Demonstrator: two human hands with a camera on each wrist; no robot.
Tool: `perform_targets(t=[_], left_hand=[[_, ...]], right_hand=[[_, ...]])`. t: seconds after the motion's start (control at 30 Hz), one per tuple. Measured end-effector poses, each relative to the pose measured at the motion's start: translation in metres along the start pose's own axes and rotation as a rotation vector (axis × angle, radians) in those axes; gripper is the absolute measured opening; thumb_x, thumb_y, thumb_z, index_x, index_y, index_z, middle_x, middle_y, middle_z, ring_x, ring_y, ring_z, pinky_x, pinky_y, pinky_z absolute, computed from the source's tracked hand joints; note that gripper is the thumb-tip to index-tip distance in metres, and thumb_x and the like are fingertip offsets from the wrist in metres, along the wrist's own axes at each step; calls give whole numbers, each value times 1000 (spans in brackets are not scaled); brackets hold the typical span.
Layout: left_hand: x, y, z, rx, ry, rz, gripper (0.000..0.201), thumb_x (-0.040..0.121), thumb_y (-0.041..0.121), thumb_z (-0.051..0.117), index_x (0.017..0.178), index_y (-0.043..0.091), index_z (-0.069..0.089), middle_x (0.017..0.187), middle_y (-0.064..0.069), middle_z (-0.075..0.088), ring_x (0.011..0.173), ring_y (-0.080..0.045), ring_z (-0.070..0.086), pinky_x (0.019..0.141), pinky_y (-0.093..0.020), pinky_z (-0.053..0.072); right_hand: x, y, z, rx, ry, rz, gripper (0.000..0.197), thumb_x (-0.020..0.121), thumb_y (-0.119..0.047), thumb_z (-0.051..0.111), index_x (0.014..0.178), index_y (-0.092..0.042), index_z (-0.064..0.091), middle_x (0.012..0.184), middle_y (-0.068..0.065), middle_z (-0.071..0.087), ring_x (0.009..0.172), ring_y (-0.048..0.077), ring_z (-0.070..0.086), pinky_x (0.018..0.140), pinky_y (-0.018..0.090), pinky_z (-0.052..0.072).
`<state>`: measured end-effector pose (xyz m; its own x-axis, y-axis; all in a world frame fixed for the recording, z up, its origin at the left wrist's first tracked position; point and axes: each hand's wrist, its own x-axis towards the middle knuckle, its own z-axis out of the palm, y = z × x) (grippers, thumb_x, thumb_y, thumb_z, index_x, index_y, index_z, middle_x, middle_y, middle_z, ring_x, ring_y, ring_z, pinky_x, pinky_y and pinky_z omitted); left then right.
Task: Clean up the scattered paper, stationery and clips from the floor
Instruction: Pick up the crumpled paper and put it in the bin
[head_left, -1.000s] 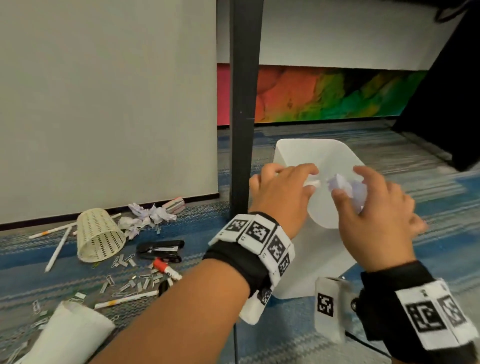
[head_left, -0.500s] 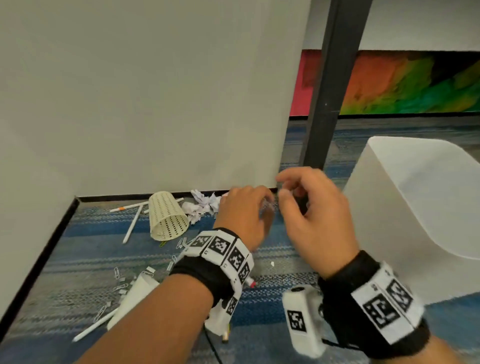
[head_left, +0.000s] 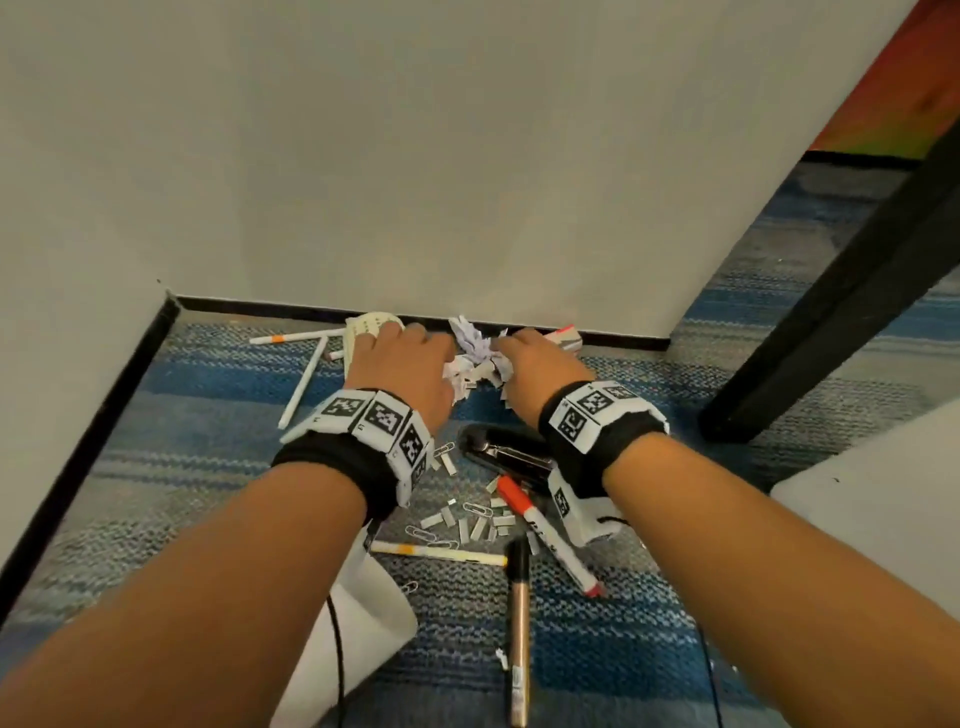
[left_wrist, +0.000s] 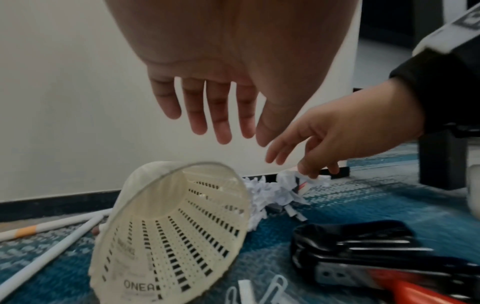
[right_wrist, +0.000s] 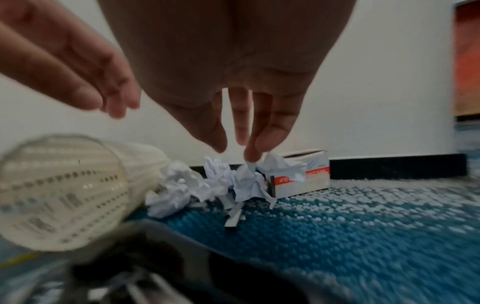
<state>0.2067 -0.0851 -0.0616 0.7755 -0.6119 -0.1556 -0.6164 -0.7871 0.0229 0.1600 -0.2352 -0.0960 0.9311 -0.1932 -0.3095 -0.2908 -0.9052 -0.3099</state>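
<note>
1. Both hands reach low over the striped carpet (head_left: 218, 415) by the wall
2. Left hand (head_left: 402, 366) hovers with fingers straight and spread, holding nothing, above the tipped cream basket (left_wrist: 166, 232)
3. Right hand (head_left: 540, 366) has loose fingers, fingertips (right_wrist: 250, 157) touching the crumpled paper (right_wrist: 221, 183); a firm pinch cannot be told
4. Paper pile lies between basket and small box (right_wrist: 301, 176)
5. Black stapler (head_left: 506, 457), red marker (head_left: 550, 535), pens (head_left: 439, 552) and paper clips (head_left: 478, 512) lie scattered nearer the person
</note>
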Motion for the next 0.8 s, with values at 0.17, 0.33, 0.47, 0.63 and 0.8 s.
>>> perform_targets(t=[0.17,0.33,0.47,0.63,0.8], left_hand=[[31,-6,14,80,-13,46,36,88,29,49,123,22,47,131,-4,46,124,-28,38,100,-43,30],[58,4,28,161,-47,144,48,84,28,56,129,21,40,137,-4,41,124,-30,37,99,-43,30],[74,9,41,254,-145,101,57,85,32,53,136,21,32,129,-6,54,120,-30,44,99,-42,28],[72,4,42,249,-82,81,31,85,35,51,112,19,55,114,-4,62,111,-28,48,97,-41,28],[59,-6,26,14,39,41,37,91,37,44,121,17,55,119,-11,58,115,-32,47,95,-42,34]], right_hand=[[27,8,10,-209,-62,40,45,85,-13,59,128,-15,46,125,14,49,111,37,54,82,44,48],[20,15,13,-162,153,97,39,81,-26,57,119,-16,55,114,12,56,112,35,47,88,42,43],[19,8,1,98,318,80,27,80,-19,52,106,-15,62,106,16,56,96,31,53,88,32,35],[27,10,-5,355,328,24,34,83,-2,53,108,-20,70,116,11,47,96,18,48,73,15,29],[42,4,3,278,320,109,37,79,1,55,107,-19,68,118,15,43,108,33,45,92,30,39]])
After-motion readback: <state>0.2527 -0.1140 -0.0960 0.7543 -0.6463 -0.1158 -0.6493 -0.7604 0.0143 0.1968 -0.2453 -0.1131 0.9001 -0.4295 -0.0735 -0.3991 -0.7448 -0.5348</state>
